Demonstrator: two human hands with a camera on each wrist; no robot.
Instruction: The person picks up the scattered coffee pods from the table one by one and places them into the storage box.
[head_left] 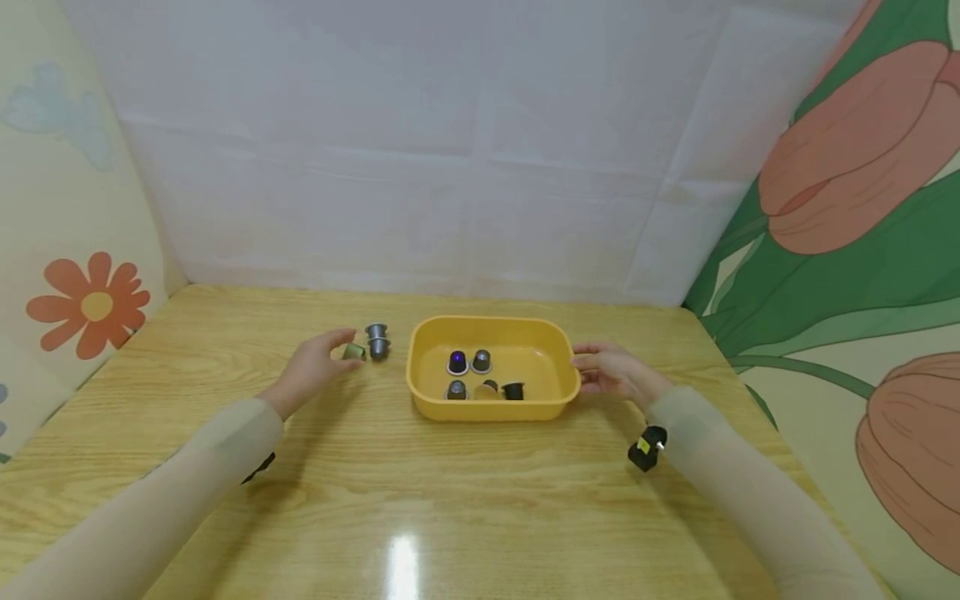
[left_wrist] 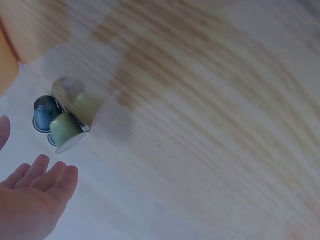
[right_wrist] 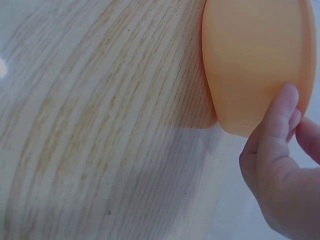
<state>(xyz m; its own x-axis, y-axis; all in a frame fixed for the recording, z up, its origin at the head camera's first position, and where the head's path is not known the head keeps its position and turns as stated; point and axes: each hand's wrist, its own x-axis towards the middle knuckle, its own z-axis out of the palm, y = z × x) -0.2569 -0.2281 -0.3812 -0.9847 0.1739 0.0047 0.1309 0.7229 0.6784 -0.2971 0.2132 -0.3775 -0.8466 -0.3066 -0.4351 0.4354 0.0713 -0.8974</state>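
Note:
My left hand (head_left: pixel 311 367) reaches in from the left, thumb and fingers spread on either side of a green coffee capsule (head_left: pixel 354 352). In the left wrist view a gap shows between the fingertips and that green capsule, which lies tilted against a blue-grey capsule (left_wrist: pixel 46 112). Two grey capsules (head_left: pixel 378 347) sit just beyond it in the head view. At the right end of the yellow basin (head_left: pixel 487 411), my right hand (head_left: pixel 615 372) rests its extended fingers against the outer wall. The right wrist view has these fingers (right_wrist: pixel 282 112) flat along the basin's side.
Inside the basin stand several capsules, among them a dark purple one (head_left: pixel 457 362), a grey one (head_left: pixel 482 360) and a black one lying on its side (head_left: pixel 513 391). A white cloth (head_left: pixel 420 192) hangs behind the wooden table (head_left: pixel 480 492); flower-printed panels flank it.

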